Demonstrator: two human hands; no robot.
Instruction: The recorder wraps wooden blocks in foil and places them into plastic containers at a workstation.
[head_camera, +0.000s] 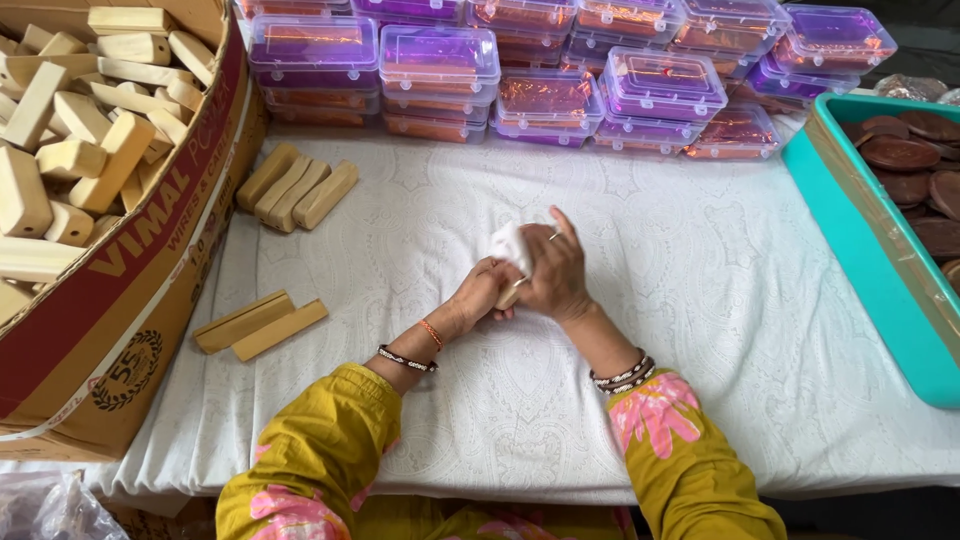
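My left hand (482, 292) and my right hand (553, 270) meet over the middle of the white cloth. Between them is a small pale wooden block (508, 297), mostly hidden by the fingers. My right hand presses a white cloth or paper (508, 244) against the block. Both wrists wear bracelets, and the sleeves are mustard yellow with pink flowers.
A big cardboard box (120, 290) full of wooden blocks stands at the left. Loose wooden blocks (296, 190) and another pair of blocks (258, 324) lie beside it. Stacked clear purple-lidded plastic boxes (560, 85) line the back. A teal tray (880, 260) with brown discs sits at the right.
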